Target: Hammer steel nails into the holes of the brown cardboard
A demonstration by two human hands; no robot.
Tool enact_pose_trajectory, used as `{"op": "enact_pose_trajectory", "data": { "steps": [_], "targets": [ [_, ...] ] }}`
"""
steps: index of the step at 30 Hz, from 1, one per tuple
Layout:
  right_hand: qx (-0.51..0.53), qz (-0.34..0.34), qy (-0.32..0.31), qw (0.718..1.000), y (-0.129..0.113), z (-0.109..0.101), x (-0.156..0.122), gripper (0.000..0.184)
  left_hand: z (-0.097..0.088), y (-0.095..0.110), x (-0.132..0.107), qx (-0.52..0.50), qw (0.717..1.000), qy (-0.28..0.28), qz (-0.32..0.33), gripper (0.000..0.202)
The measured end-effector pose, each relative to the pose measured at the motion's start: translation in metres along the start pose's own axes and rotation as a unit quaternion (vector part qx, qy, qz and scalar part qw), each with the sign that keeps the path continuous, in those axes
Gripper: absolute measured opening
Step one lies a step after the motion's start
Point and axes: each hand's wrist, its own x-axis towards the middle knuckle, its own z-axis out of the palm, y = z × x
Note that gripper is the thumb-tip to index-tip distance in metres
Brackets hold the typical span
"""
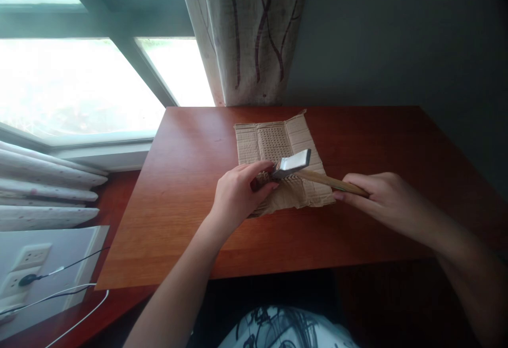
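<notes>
My right hand (375, 194) is closed around the wooden handle of a hatchet (293, 163), whose shiny metal head points up and away from it. At the head's other end, my left hand (240, 189) has thumb and fingers curled about the dark metal; part of its grip is hidden. Beneath the hatchet lies a creased sheet of brown cardboard (309, 139), with rows of small holes punched in its middle panel. Both hands are over the near half of this sheet.
The reddish-brown wooden table (190, 205) has its near edge by my body. A window (79, 89) and a patterned curtain (254, 36) stand behind and to the left. Lower left, a wall socket (27, 268) holds a plug with cables.
</notes>
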Motion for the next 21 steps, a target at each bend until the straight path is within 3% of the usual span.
{"op": "enact_pose_trajectory", "data": {
  "steps": [3, 9, 12, 17, 21],
  "targets": [
    [0.025, 0.008, 0.020, 0.999, -0.001, 0.000, -0.001, 0.042, 0.000, 0.000, 0.000, 0.001, 1.000, 0.000, -0.001, 0.032],
    [0.135, 0.068, 0.118, 0.981, 0.012, 0.011, -0.004, 0.047, -0.001, 0.001, 0.000, -0.019, 1.000, -0.005, 0.001, 0.029],
    [0.250, 0.107, 0.165, 0.948, 0.019, 0.026, -0.003, 0.042, 0.000, 0.001, 0.000, -0.019, 1.000, -0.003, 0.000, 0.029],
    [0.376, 0.095, 0.267, 0.882, 0.028, 0.042, 0.001, 0.023, 0.000, 0.000, -0.001, -0.019, 1.000, -0.001, -0.002, 0.029],
    [0.314, 0.111, 0.272, 0.903, 0.048, 0.044, 0.003, 0.036, 0.000, 0.001, -0.002, -0.011, 1.000, 0.001, 0.002, 0.028]
  ]
}}
